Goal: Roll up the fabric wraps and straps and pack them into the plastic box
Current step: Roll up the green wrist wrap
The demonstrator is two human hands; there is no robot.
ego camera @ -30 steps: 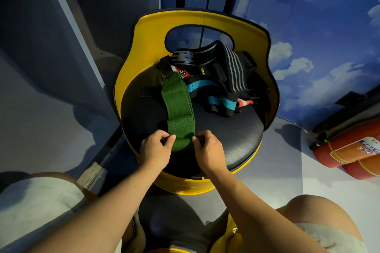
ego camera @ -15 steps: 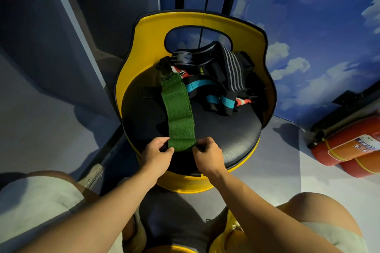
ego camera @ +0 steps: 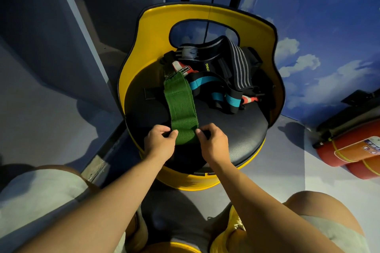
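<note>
At the far left there is only grey floor and a dark wall panel, with the person's knee in light shorts low in the corner. The left hand [ego camera: 159, 141] comes next, thumb and curled fingers pinching the left edge of the rolled near end of the green wrap [ego camera: 182, 107]. Holding it at the edge rather than across the middle looks meant to keep the roll square and stop it from slipping sideways as it is turned.

The wrap itself runs away from the hands in a flat strip across the black cushion of the yellow seat [ego camera: 205, 14], its far end tucked against the heap at the back. Laid out straight like this, it can be wound up from the near end without twisting, and the padded seat gives a firm surface to roll against.

The right hand [ego camera: 213, 142] mirrors the left, fingers curled and pinching the right edge of the same roll, so both sides are gripped alike. Behind and to the right, the pile of straps [ego camera: 224, 74], black, striped grey, teal and red-white, lies loose against the seat back, apparently waiting its turn. No plastic box is in view, so packing seems some way off. At the right edge a red fire extinguisher [ego camera: 349, 150] lies on the floor beside the cloud-painted wall
</note>
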